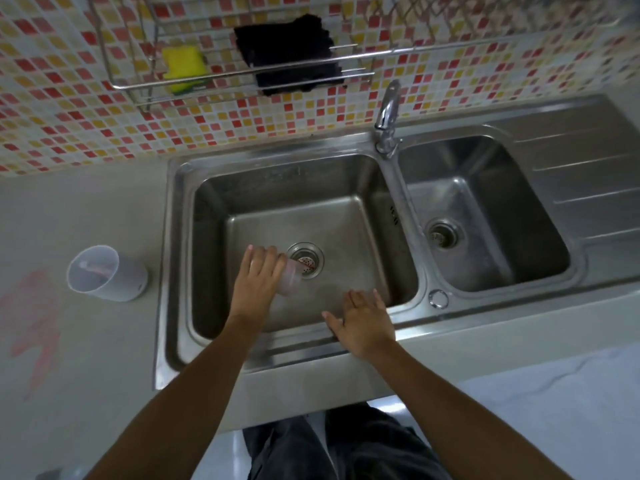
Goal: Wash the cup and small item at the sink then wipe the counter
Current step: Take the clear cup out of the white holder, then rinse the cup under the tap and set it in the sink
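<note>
My left hand (258, 278) is over the left basin (346, 188) of the steel sink and grips a small clear plastic cup (292, 277), tipped on its side towards the drain strainer (306, 259). My right hand (363, 320) hovers over the basin's front rim with its fingers spread and nothing in it. A larger white cup (104, 273) stands tilted on the counter to the left of the sink, with something pinkish inside. A pink smear (33, 323) marks the counter at the far left.
The tap (388, 116) stands between the two basins, and no water is visibly running. The right basin (485, 216) and its draining board lie to the right. On the wall rack hang a yellow sponge (183, 67) and a black cloth (291, 57).
</note>
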